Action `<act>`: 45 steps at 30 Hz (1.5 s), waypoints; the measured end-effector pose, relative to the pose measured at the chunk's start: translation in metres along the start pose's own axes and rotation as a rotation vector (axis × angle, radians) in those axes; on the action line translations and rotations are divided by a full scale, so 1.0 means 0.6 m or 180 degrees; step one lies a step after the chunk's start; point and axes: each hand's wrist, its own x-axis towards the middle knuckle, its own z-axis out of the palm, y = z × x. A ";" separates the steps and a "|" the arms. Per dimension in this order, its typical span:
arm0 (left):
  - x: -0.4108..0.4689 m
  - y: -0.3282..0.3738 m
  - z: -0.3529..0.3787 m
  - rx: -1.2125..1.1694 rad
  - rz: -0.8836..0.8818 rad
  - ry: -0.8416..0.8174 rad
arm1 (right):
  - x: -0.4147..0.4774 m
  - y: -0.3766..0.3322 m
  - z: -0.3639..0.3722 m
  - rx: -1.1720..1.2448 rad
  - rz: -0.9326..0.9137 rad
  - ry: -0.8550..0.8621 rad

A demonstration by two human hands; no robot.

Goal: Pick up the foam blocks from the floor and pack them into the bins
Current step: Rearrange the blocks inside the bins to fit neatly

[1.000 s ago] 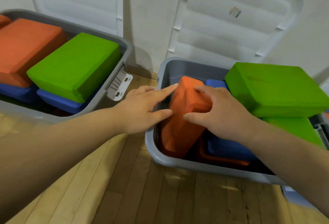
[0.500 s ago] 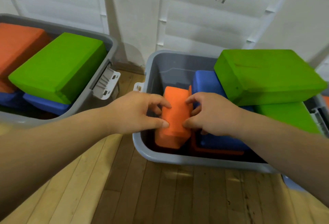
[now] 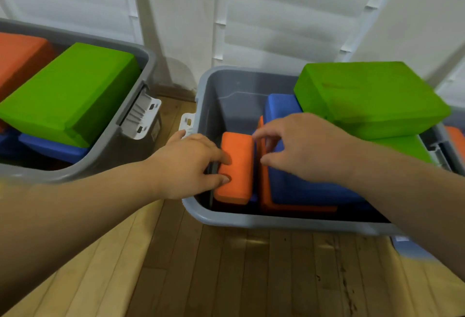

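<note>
Head view: the orange block point(image 3: 235, 168) stands on edge at the left end of the right grey bin point(image 3: 251, 223), beside a blue block point(image 3: 302, 186). The left hand point(image 3: 191, 165) presses nearly straight fingertips on its left edge. The right hand point(image 3: 302, 148) hovers just right of it, loosely curled, holding nothing.

head cam, looking fwd+down, close over bin point(image 3: 251, 221).

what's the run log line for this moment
step: pack orange block into centre bin | left hand: presses block top | right hand: loosely curled beside it, contact unclear
</note>
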 end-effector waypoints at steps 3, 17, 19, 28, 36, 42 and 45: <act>0.017 0.020 -0.009 -0.0517 -0.0130 0.0309 | -0.015 0.028 -0.019 0.0102 -0.0109 0.0630; 0.164 0.196 -0.017 -0.0942 -0.0027 0.0845 | -0.139 0.250 -0.026 -0.0230 0.2007 0.0684; 0.179 0.210 -0.012 -0.1062 -0.0155 0.0831 | -0.150 0.276 -0.014 -0.0028 0.2060 0.0618; 0.194 0.251 -0.084 -0.3292 -0.0316 0.2123 | -0.135 0.273 0.003 0.0781 0.1177 0.1583; 0.158 0.209 -0.201 -0.2888 -0.0725 0.3227 | -0.034 0.208 0.036 0.0605 0.0100 0.1986; 0.100 0.167 -0.189 -0.2289 -0.1181 0.3354 | 0.009 0.191 0.072 0.0138 0.0667 0.0610; 0.085 0.163 -0.192 -0.1953 -0.1215 0.3335 | 0.014 0.183 0.091 0.0107 0.0766 0.0454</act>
